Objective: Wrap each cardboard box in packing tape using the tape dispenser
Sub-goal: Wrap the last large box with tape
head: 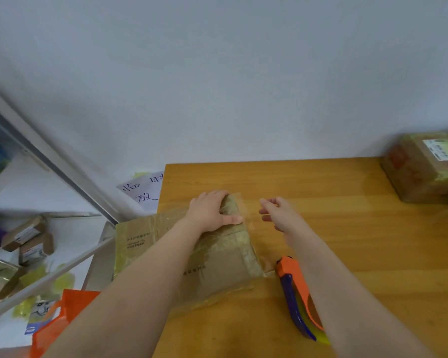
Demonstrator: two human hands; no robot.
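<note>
A flat cardboard box (225,264) covered in yellowish tape lies on the wooden table (347,228), its left end overhanging the table's left edge. My left hand (212,213) presses on the box's far end, fingers curled over the far edge. My right hand (277,213) hovers just right of that end, fingers loosely spread, holding nothing I can see; a strip of clear tape (246,213) sticks out between hand and box. The orange and blue tape dispenser (295,298) lies on the table under my right forearm.
A second taped cardboard box (424,169) with a label stands at the table's far right against the wall. On the left, a white shelf (49,277) carries small boxes (29,239). An orange bag (60,324) sits low left. A handwritten paper sign (142,189) hangs beside the table.
</note>
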